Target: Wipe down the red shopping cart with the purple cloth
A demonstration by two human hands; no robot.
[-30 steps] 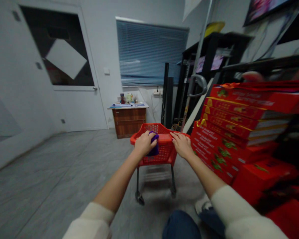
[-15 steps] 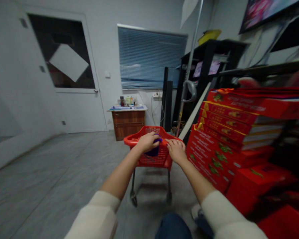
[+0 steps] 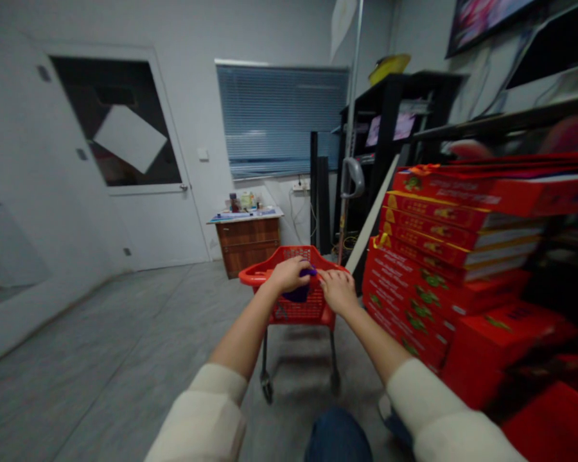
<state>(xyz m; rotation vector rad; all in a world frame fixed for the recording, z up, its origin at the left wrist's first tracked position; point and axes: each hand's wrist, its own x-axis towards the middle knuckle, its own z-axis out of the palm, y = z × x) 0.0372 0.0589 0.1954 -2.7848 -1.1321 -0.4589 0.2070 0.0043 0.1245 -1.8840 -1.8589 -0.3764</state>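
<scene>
Ahead of me stands a small red plastic shopping cart (image 3: pixel 304 313) with a mesh basket and grey legs on wheels. My left hand (image 3: pixel 289 274) is closed on a purple cloth (image 3: pixel 297 294) at the cart's near rim; part of the cloth hangs against the basket and part shows past my fingertips. To its right my right hand (image 3: pixel 338 289) has its fingers bent over the red handle bar, gripping it. Both hands lie close together on the bar, and my palms hide most of it.
Stacked red boxes (image 3: pixel 414 289) stand close on the right. A brown wooden cabinet (image 3: pixel 250 242) with bottles on top is by the back wall. A grey pole (image 3: pixel 350 128) and black shelving (image 3: pixel 395 96) rise behind the cart. A white door (image 3: pixel 149 224) is at the left.
The view has tilted up and turned slightly right, so the background sits lower and further left. Both hands stay at the cart's bar, with the purple cloth still in the left.
</scene>
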